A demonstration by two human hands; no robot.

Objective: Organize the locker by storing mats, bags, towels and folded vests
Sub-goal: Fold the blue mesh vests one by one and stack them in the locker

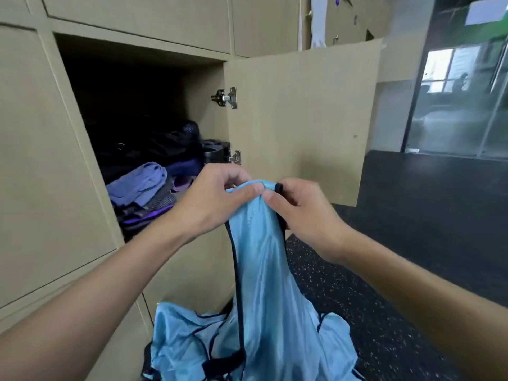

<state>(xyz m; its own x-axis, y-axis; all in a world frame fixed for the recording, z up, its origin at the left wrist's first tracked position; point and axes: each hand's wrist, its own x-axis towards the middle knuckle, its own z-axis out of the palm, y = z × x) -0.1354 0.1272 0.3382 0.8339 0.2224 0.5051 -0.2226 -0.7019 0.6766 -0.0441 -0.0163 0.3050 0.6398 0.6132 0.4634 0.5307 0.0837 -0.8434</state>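
1. The locker (203, 111) is open at the front. Its door (299, 119) stands swung out on the right and blocks that side.
2. Above the contents, the upper half of the locker is dark and looks free.
3. Folded clothes (140, 185) fill the front left corner of the locker floor, up to the front edge.
4. Dark bags (165, 144) sit behind them, reaching toward the right wall.
5. Two hinges (226, 98) stick out from the right wall.
6. A vest (261, 257), pinched by the left hand (214, 204) and right hand (305, 215), hangs before the opening's lower right corner.

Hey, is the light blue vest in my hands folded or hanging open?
Unfolded. The light blue vest hangs full length, left hand and right hand pinching its top edge.
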